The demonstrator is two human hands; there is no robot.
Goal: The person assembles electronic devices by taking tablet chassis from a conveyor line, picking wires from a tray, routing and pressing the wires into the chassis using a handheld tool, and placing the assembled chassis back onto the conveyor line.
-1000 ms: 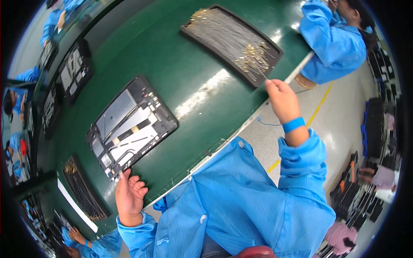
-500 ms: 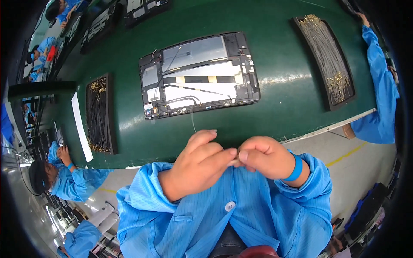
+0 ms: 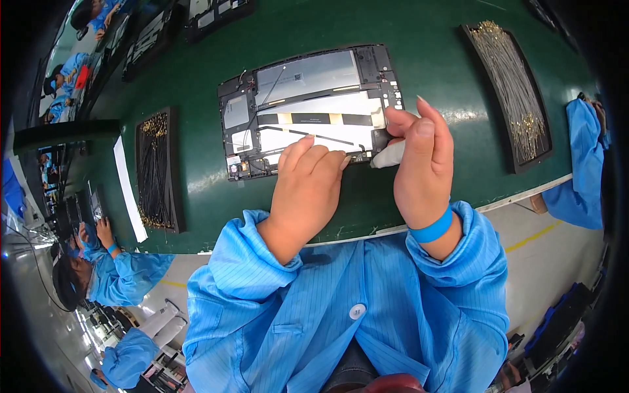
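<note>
An opened tablet-like device lies on the green table, its inner parts, silver plates and black cables bared. My left hand rests over its near edge, fingers bent and close together, thumb near the index finger; whatever they pinch is hidden. At the near right corner is my right hand, fingers apart and raised, with nothing visible held. A white cover wraps one of its digits, which points at the device's edge. The thin grey wire seen earlier at the near edge does not show now.
A black tray of dark cables with gold ends stands on the left, beside a white strip. On the right is a tray of grey cables. More devices lie at the far left. Another person works at the left.
Both hands have moved forward from near my chest, where their fingertips met, to the device. They are now apart, and the right fingers have spread. The person at far right has drawn the arm back.
</note>
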